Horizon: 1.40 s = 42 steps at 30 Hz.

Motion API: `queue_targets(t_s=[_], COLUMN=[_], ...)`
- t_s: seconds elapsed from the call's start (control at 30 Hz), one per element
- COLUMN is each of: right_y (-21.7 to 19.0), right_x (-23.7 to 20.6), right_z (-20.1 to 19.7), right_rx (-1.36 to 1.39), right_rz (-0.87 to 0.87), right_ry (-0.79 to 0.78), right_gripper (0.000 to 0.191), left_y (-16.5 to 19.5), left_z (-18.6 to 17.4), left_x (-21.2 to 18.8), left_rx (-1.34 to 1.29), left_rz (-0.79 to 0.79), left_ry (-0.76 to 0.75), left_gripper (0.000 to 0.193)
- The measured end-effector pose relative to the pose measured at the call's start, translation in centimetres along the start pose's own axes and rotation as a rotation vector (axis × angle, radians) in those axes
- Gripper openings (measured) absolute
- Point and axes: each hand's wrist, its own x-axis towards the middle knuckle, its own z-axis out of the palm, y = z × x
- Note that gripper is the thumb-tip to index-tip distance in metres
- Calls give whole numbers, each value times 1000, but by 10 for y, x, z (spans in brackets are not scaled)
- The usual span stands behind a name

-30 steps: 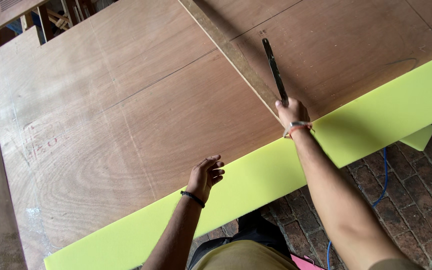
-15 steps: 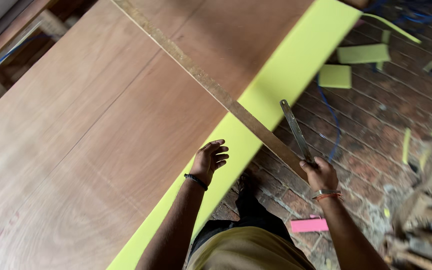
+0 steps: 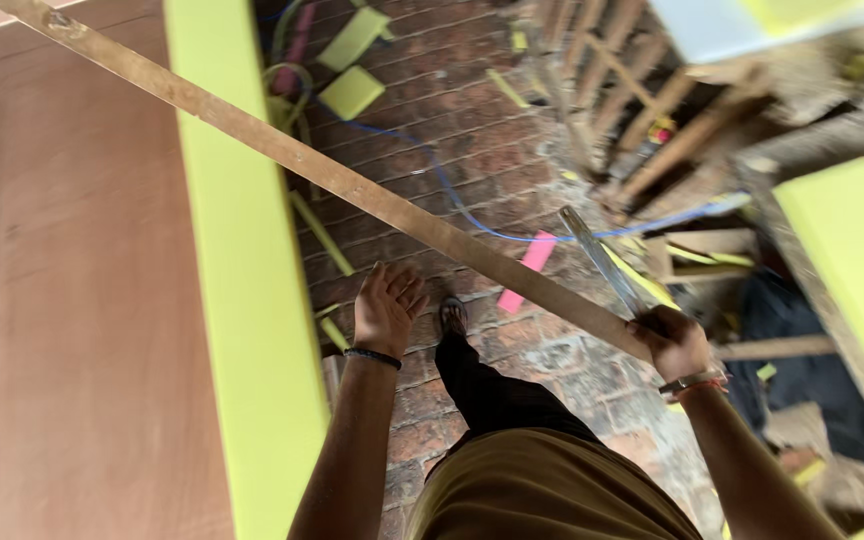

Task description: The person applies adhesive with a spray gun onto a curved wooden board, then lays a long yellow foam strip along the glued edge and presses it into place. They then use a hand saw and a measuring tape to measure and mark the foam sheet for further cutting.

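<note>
Right hand (image 3: 674, 343) is clenched around the near end of a long wooden strip (image 3: 352, 187) together with a thin metal ruler (image 3: 602, 262) that sticks up past the knuckles. Left hand (image 3: 388, 307) hangs released with fingers spread, just under the strip and beside the yellow-green edge (image 3: 242, 300) of a plywood sheet (image 3: 62, 300), above the brick floor (image 3: 472, 150)

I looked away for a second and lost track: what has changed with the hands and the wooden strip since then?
The left hand has lifted off the plywood sheet and hangs open over the brick floor. The wooden strip has swung out past the yellow-green edge. The right hand still grips strip and metal tool.
</note>
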Motion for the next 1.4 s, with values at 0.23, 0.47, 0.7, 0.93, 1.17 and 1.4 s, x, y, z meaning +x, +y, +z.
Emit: queue_targets(t_s=[0.23, 0.47, 0.7, 0.93, 1.17, 1.4], right_y=[144, 229, 332, 444, 502, 589], right_x=[-137, -283, -438, -536, -535, -512], right_z=[-145, -209, -298, -425, -453, -493], right_rx=[-45, -81, -222, -774, -270, -323], right_rz=[165, 367, 556, 405, 529, 664], right_ry=[151, 283, 389, 668, 769, 596], right_gripper=[23, 19, 21, 16, 45, 59], left_y=[-109, -247, -441, -650, -830, -913], left_z=[109, 176, 255, 357, 421, 471], left_x=[-17, 8, -80, -201, -298, -303], left_rx=[23, 247, 85, 502, 657, 745], left_rz=[-33, -305, -468, -461, -586, -627], left_ry=[-128, -97, -296, -400, -461, -494], left_gripper=[66, 65, 43, 34, 46, 54])
